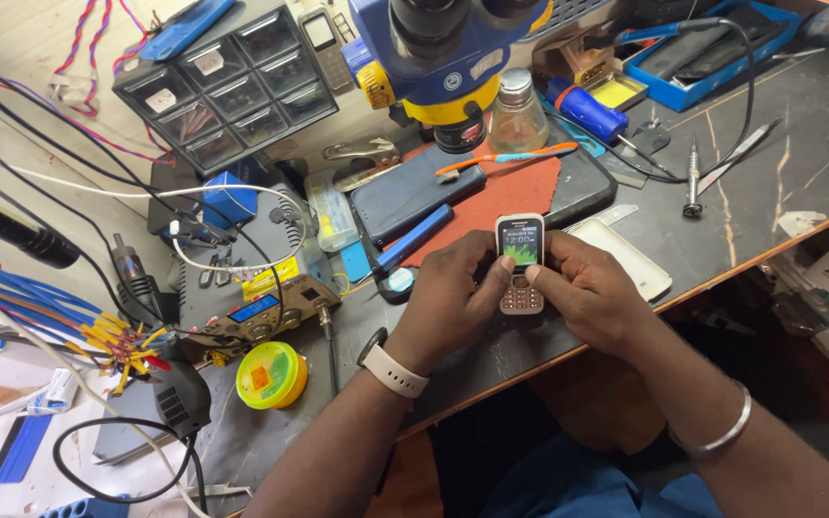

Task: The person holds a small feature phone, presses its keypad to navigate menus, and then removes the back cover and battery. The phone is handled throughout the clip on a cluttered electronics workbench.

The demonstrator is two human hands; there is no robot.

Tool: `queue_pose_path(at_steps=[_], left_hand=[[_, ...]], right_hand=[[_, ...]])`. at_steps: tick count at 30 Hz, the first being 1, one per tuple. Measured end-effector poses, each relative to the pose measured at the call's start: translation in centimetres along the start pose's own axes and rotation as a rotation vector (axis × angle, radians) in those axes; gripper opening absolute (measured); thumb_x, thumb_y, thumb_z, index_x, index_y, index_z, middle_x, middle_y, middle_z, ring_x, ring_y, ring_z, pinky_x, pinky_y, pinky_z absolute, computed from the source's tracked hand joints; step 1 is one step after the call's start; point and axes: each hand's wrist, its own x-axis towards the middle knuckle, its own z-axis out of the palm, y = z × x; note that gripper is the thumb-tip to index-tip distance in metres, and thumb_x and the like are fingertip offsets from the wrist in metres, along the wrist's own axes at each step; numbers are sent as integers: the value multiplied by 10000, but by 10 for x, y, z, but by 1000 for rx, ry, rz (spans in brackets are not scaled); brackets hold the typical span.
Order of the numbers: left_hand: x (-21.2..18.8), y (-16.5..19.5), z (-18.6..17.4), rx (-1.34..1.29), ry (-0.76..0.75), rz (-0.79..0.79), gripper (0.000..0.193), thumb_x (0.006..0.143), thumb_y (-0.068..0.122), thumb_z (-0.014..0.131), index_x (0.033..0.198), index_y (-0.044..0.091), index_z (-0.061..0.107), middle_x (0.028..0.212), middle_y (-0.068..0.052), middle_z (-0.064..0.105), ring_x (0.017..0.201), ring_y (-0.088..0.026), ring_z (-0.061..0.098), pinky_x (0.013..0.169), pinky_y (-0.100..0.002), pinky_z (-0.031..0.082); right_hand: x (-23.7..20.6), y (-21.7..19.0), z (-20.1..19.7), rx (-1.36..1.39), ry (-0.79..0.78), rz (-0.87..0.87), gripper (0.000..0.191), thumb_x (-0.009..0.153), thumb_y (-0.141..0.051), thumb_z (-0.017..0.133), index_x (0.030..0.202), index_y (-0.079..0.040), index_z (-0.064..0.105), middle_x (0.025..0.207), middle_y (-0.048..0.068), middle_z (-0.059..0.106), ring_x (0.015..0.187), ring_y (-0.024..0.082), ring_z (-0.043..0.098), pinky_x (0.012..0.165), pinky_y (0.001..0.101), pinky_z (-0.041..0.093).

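Over the cluttered workbench (798, 144), my left hand (448, 302) and right hand (587, 293) clasp a small keypad phone (520, 264), thumbs best pressing lightly, its lit screen facing me.

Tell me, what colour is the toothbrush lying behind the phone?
The toothbrush is orange with a blue handle end, seen from the head camera.
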Motion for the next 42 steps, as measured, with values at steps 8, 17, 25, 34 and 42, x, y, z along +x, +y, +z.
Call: queue_pose_path(at_steps=[8, 17, 25, 34, 42], left_hand=[[2, 5, -4, -22, -16, -105, 303, 1014, 260, 579, 1207, 32, 629, 809, -148, 715, 722, -275, 738, 668, -367, 545], [0, -25, 11, -718, -125, -236, 468, 1126, 388, 436, 1245, -30, 608, 1045, -119, 723, 867, -172, 706, 772, -308, 580], [-3, -35, 14, -828, -147, -407, 504, 1110, 403, 390, 1199, -44, 605, 952, -122, 717, 711, -169, 719, 658, -299, 590], [-1, -8, 4, -403, -120, -286, 391, 1053, 267, 421, 1099, -31, 669, 809, -89, 729, 597, -129, 676, 554, -292, 551], [-2, 3, 4, -221, -123, -252, 400, 1048, 272, 429, 971, -22, 689, 678, -110, 699, 535, -184, 687, 550, -327, 554]], right_hand=[[-3, -4, 6, -20, -41, 23, 567, 902, 13, 645, 1450, 14, 500, 1221, 83, 681, 1079, 129, 663, 941, 292, 543], [-4, -1, -3, 74, -17, -37, 557, 908, -31, 691, 1438, -8, 523, 1036, 61, 700, 906, 86, 675, 764, 211, 543], [-7, 2, -2, -38, -45, -65, 532, 907, -64, 739, 1410, -21, 573, 848, 12, 648, 766, 38, 580, 700, 181, 481], [-8, -7, 3, -170, 6, 36, 480, 868, -89, 763, 1326, -30, 632, 747, -16, 626, 653, 25, 516, 575, 193, 434], [-9, -2, -2, -262, 52, 64, 437, 877, -91, 771, 1295, -11, 673, 796, 6, 688, 680, 35, 547, 583, 203, 440]])
